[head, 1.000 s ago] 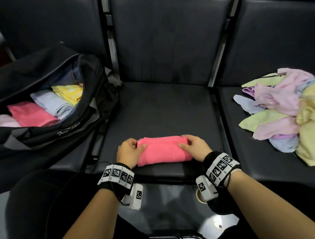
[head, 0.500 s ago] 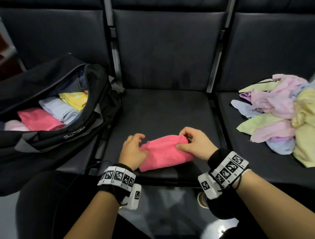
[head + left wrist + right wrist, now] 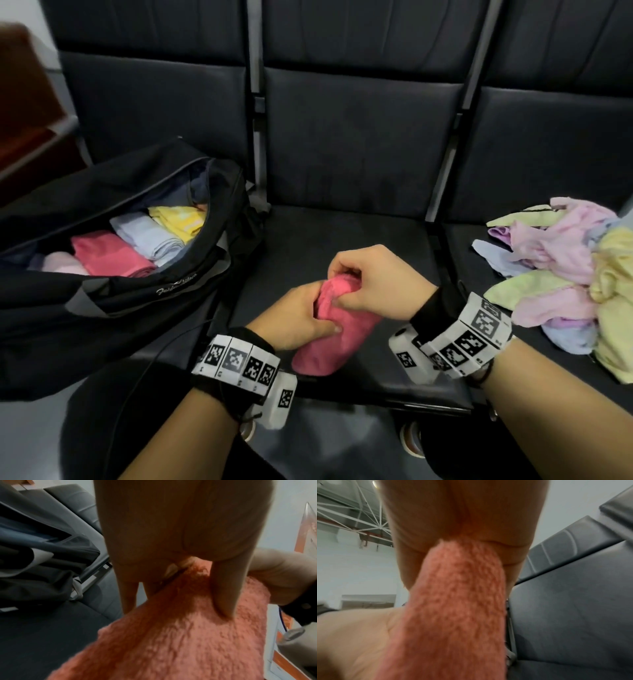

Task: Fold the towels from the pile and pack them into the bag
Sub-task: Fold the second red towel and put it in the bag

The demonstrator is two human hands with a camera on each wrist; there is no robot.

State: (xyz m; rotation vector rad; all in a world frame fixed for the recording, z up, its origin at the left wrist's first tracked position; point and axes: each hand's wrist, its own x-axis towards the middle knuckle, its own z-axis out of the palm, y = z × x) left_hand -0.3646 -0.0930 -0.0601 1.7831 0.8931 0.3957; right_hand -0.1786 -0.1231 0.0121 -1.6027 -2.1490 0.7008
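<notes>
Gripping the folded pink towel (image 3: 334, 329), both hands' (image 3: 301, 317) (image 3: 375, 279) grips hide its upper end.

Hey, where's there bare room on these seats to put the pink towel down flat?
The middle seat is bare behind both hands, between the bag and the seat divider on the right. The left hand and right hand grip the pink towel near its front edge. The right seat is crowded by the towel pile; the bag fills the left one.
</notes>
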